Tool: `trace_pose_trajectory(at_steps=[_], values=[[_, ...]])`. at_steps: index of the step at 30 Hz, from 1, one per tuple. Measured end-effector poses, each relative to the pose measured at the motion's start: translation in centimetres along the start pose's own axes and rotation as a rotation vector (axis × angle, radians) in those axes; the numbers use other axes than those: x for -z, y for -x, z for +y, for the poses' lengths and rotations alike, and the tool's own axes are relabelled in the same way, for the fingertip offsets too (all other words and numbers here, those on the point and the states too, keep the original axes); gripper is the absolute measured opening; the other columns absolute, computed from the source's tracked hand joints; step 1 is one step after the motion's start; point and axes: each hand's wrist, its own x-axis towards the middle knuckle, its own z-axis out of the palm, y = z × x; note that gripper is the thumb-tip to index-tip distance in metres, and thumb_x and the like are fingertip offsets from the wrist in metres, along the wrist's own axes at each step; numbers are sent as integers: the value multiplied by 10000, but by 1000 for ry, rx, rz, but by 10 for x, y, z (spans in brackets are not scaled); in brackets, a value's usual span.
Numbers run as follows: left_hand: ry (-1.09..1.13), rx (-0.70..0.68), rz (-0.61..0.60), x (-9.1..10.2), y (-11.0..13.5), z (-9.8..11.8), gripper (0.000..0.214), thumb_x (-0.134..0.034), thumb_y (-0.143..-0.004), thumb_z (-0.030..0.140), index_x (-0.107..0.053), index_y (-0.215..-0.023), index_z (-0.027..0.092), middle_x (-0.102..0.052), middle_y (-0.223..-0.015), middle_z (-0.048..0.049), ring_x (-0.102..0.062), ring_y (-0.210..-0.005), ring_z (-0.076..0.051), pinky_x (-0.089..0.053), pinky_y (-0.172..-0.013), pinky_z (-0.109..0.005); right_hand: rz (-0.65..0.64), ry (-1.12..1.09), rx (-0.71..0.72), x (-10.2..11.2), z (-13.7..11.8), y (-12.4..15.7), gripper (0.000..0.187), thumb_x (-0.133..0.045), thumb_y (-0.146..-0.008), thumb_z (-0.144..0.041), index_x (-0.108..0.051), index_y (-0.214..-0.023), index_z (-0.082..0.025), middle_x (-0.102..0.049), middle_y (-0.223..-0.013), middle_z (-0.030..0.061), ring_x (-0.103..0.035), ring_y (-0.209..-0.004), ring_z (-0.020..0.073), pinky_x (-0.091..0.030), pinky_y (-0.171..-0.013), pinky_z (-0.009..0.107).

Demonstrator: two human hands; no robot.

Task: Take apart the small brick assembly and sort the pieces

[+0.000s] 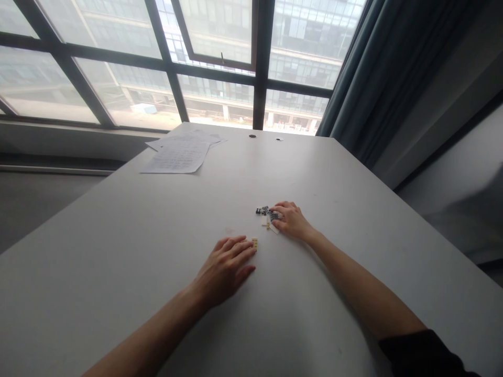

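My left hand (227,263) lies low over the white table, its fingers stretched out and the thumb apart. Its fingertips touch a small pale-yellow studded piece (255,244), like a toy building brick, and partly cover it. Farther up and to the right, my right hand (290,219) reaches over a little heap of dark and grey pieces (264,210), fingers spread and slightly bent. Beside that heap lie a few cream pieces (264,222), near the right thumb. Part of the heap is hidden under the right fingers, and the pieces are too small to make out singly.
The white table (118,251) runs toward a large window (220,94). Several printed sheets of paper (176,154) overlap at its far left. Two round holes, one being a dark grommet (252,136), sit near the far edge. A dark curtain (377,78) hangs at the right.
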Motion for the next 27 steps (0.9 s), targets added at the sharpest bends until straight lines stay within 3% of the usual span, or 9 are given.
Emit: trace_pose_trajectory(at_steps=[6, 10, 13, 16, 21, 24, 27], values=[[-2, 0, -6, 0, 0, -1, 315, -506, -906, 303, -593, -1195, 210, -607, -1258, -73, -490, -1211, -260, -361, -1004, -433, 13, -8, 4, -3, -5, -4, 305, -638, -773, -212, -655, -1078, -224, -596, -1184, 65, -471, -1116, 257, -350, -964, 417], [9, 2, -1, 0, 0, 0, 313, -514, -900, 303, -600, -1190, 221, -620, -1235, -75, -494, -1207, -259, -361, -1004, -431, 72, -140, 25, 0, -12, 2, 283, -646, -754, -177, -663, -1036, -202, -607, -1151, 74, -482, -1104, 239, -345, -986, 411], [0, 0, -7, 0, 0, 0, 315, -512, -901, 298, -590, -1197, 223, -614, -1244, -74, -489, -1214, -264, -357, -1008, -438, 87, -402, 6, 5, -22, 11, 279, -665, -746, -208, -667, -1025, -204, -611, -1125, 73, -513, -1070, 215, -383, -950, 374], [2, -11, 51, 0, 0, 1, 319, -530, -893, 283, -576, -1202, 215, -609, -1245, -84, -488, -1213, -262, -367, -999, -435, -7, -821, -117, 10, -36, 23, 273, -677, -741, -275, -680, -1004, -205, -626, -1066, 59, -565, -947, 184, -432, -850, 331], [58, 53, 368, 8, -4, 6, 353, -632, -834, 261, -564, -1171, 182, -648, -1122, -100, -553, -1096, -242, -430, -929, -397, -228, -1515, -335, 14, -67, 48, 248, -696, -739, -317, -704, -947, -183, -658, -902, 37, -578, -831, 135, -434, -746, 253], [112, 90, 495, 13, -8, 10, 326, -661, -810, 212, -592, -1128, 201, -671, -1029, -70, -589, -988, -212, -463, -877, -366, -352, -1727, -364, 10, -84, 60, 202, -685, -762, -313, -707, -898, -165, -656, -908, 43, -581, -816, 126, -438, -712, 235], [165, 63, 545, 13, -8, 12, 254, -670, -798, 162, -641, -1041, 230, -689, -929, -31, -604, -885, -178, -482, -821, -327, -405, -1805, -386, 5, -95, 67, 194, -667, -793, -320, -705, -884, -153, -655, -863, 40, -589, -799, 123, -438, -693, 229]])
